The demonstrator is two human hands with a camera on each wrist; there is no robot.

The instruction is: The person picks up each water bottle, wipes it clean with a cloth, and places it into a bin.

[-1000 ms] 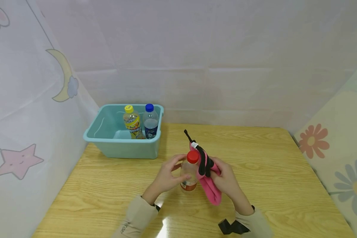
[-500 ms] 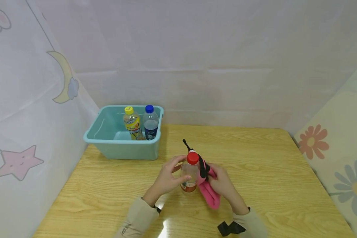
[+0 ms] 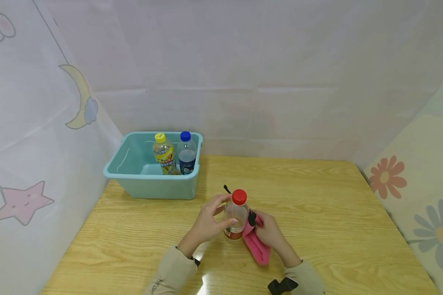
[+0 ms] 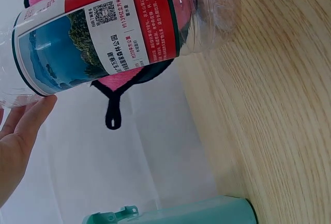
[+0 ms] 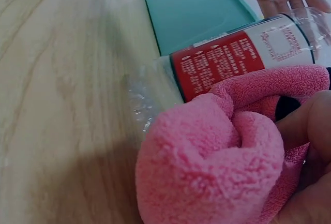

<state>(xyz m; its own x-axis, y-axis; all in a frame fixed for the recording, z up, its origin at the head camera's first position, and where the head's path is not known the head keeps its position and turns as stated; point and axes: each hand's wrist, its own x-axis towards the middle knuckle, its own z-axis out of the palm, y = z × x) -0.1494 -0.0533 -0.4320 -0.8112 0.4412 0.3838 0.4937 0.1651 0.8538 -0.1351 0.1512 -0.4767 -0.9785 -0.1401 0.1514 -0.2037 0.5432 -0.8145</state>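
Note:
A clear plastic bottle (image 3: pixel 237 212) with a red cap stands upright at the table's front middle. My left hand (image 3: pixel 208 222) holds it from the left, thumb in front and fingers behind. Its red, white and blue label (image 4: pixel 103 38) fills the upper left wrist view. In my right hand (image 3: pixel 271 232) is a bunched pink towel (image 3: pixel 257 249) with black trim, pressed to the bottle's right side. The towel's black hanging loop (image 4: pixel 113 113) sticks out behind the bottle. Folds of fluffy pink towel (image 5: pixel 207 167) cover the bottle's lower side in the right wrist view.
A light blue plastic basin (image 3: pixel 162 188) sits at the back left of the wooden table (image 3: pixel 317 196). Inside it stand a yellow-capped bottle (image 3: pixel 165 157) and a blue-capped bottle (image 3: pixel 186 155). A pale printed cloth backdrop (image 3: pixel 243 82) rises behind and at both sides.
My right hand has slid down and toward me along the bottle's side with the towel, so its loop end has dropped behind the bottle. The left hand and bottle stay nearly still.

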